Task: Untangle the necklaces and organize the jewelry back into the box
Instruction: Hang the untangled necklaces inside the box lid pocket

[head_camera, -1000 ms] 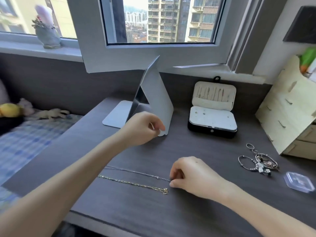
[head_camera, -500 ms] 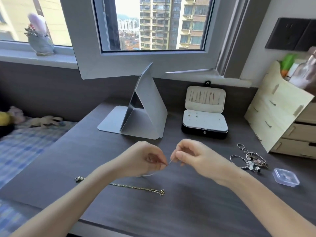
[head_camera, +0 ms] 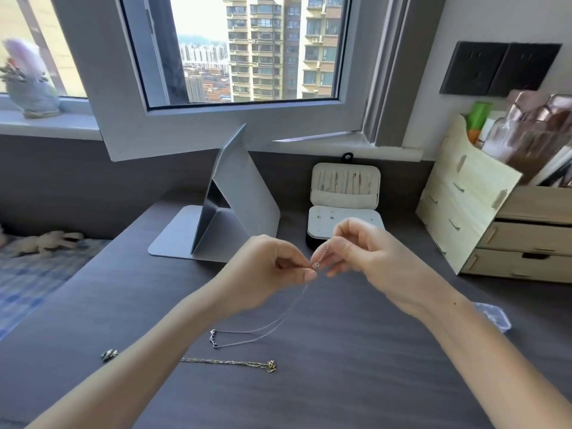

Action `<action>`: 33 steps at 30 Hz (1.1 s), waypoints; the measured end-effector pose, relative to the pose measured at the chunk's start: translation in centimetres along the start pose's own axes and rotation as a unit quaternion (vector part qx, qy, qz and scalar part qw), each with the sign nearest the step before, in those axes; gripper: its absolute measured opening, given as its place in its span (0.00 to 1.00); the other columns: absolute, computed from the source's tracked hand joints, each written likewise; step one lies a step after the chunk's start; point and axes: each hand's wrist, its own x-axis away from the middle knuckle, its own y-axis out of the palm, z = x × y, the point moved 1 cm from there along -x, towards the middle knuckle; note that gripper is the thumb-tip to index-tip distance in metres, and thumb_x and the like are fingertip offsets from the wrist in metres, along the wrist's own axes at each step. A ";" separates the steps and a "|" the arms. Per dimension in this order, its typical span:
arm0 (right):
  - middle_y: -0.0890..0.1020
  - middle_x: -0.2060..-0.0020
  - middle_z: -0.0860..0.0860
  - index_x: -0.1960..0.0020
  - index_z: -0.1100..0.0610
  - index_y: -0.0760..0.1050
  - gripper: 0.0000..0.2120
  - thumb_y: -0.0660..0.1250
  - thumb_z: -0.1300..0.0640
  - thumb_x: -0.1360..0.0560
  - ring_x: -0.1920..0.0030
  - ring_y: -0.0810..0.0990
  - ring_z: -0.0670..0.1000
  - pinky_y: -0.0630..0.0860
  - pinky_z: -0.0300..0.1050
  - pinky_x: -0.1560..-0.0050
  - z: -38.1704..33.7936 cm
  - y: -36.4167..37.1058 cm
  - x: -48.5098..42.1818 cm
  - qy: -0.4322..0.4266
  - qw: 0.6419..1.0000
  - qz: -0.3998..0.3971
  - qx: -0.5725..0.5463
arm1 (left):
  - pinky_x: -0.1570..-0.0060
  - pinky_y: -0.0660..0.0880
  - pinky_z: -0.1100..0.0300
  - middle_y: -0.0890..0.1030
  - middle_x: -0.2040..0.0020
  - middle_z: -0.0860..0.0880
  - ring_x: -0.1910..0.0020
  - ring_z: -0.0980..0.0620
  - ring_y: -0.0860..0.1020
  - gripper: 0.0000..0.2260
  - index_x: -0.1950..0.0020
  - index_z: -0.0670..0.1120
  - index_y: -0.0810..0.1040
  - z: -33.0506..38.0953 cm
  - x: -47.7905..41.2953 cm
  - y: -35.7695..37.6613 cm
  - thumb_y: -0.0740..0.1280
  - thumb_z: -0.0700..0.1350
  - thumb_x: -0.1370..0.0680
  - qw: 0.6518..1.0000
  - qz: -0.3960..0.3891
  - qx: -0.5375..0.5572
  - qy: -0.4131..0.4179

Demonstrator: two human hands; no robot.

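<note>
My left hand (head_camera: 269,267) and my right hand (head_camera: 365,258) are raised over the dark desk (head_camera: 340,382), close together. Both pinch the clasp ends of a thin silver necklace (head_camera: 266,329). Its doubled chain hangs down from my fingers and trails onto the desk to the left. A gold chain necklace (head_camera: 229,363) lies flat nearer the front edge, partly hidden under my left forearm. The open jewelry box (head_camera: 343,193) stands behind my hands, lid upright with several pieces hanging in it; my right hand covers part of its tray.
A folded grey stand (head_camera: 229,205) sits at the back left of the desk. A wooden drawer organizer (head_camera: 495,224) fills the right side. A small clear plastic case (head_camera: 495,315) lies by my right forearm. A bed with a checked cover (head_camera: 34,280) lies beyond the desk's left edge.
Both hands have risen off the desk with the silver necklace, so its chain now hangs and trails. The view has tilted down and moved closer. The gold chain stays put.
</note>
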 end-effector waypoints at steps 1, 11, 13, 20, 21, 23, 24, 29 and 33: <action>0.85 0.58 0.56 0.56 0.61 0.68 0.08 0.56 0.63 0.19 0.55 0.83 0.53 0.80 0.47 0.52 -0.2 -0.3 0.0 -0.002 1.000 0.005 -0.011 | 0.61 0.74 0.62 0.83 0.64 0.50 0.67 0.54 0.78 0.03 0.59 0.46 0.84 0.4 -0.3 -0.2 0.74 0.45 0.29 1.000 0.000 -0.005 0.001; 0.84 0.60 0.59 0.56 0.59 0.64 0.08 0.53 0.62 0.18 0.59 0.85 0.56 0.82 0.50 0.56 -1.3 -1.8 0.2 -0.025 0.992 0.094 -0.085 | 0.71 0.66 0.75 0.79 0.68 0.56 0.71 0.65 0.74 0.06 0.60 0.43 0.80 3.9 -3.0 -0.8 0.70 0.44 0.25 0.997 -0.024 -0.037 0.056; 0.84 0.63 0.57 0.56 0.59 0.64 0.09 0.52 0.62 0.18 0.61 0.84 0.56 0.82 0.49 0.58 -1.1 -2.0 0.1 -0.033 0.990 0.116 -0.078 | 0.68 0.67 0.75 0.79 0.65 0.56 0.69 0.66 0.74 0.06 0.59 0.44 0.78 4.1 -3.2 -0.5 0.67 0.43 0.23 0.997 -0.028 -0.034 0.059; 0.75 0.70 0.53 0.54 0.60 0.68 0.04 0.58 0.62 0.20 0.68 0.72 0.52 0.72 0.43 0.66 -0.3 -3.2 -0.8 0.015 0.981 0.036 -0.190 | 0.59 0.77 0.64 0.79 0.63 0.46 0.62 0.51 0.78 0.07 0.57 0.39 0.71 4.9 -4.1 0.3 0.60 0.37 0.20 0.969 -0.083 0.231 -0.037; 0.73 0.69 0.53 0.52 0.61 0.70 0.04 0.61 0.59 0.22 0.68 0.70 0.51 0.71 0.42 0.66 -0.4 -3.4 -0.9 0.021 0.980 0.009 -0.198 | 0.59 0.77 0.60 0.78 0.65 0.46 0.63 0.50 0.77 0.07 0.57 0.40 0.71 4.7 -4.4 0.3 0.61 0.38 0.20 0.962 -0.087 0.254 -0.046; 0.73 0.67 0.55 0.46 0.61 0.72 0.14 0.68 0.55 0.28 0.68 0.68 0.49 0.69 0.41 0.66 -0.5 -3.9 -1.1 0.024 0.991 -0.022 -0.129 | 0.62 0.75 0.59 0.74 0.68 0.47 0.67 0.49 0.74 0.07 0.58 0.40 0.70 4.5 -5.0 0.4 0.63 0.40 0.21 0.957 -0.090 0.270 -0.052; 0.74 0.66 0.56 0.45 0.59 0.73 0.15 0.70 0.55 0.29 0.69 0.68 0.49 0.68 0.41 0.66 -0.6 -4.2 -1.2 0.020 0.997 -0.025 -0.065 | 0.63 0.74 0.60 0.72 0.69 0.48 0.68 0.50 0.72 0.07 0.59 0.41 0.71 4.5 -5.3 0.4 0.64 0.42 0.22 0.959 -0.089 0.264 -0.048; 0.74 0.75 0.45 0.56 0.57 0.80 0.05 0.69 0.55 0.25 0.74 0.69 0.42 0.66 0.35 0.69 -1.8 -5.6 -1.9 -0.009 0.991 0.009 0.134 | 0.59 0.71 0.57 0.69 0.69 0.49 0.68 0.53 0.68 0.09 0.61 0.44 0.74 4.7 -6.5 0.3 0.64 0.41 0.21 0.974 -0.079 0.214 -0.017; 0.78 0.73 0.51 0.58 0.59 0.79 0.08 0.68 0.55 0.25 0.72 0.76 0.47 0.74 0.38 0.68 -2.7 -6.8 -2.8 -0.027 0.985 0.011 0.171 | 0.54 0.72 0.54 0.72 0.65 0.46 0.64 0.51 0.70 0.08 0.60 0.44 0.76 4.7 -7.9 0.1 0.64 0.43 0.21 0.976 -0.068 0.205 -0.005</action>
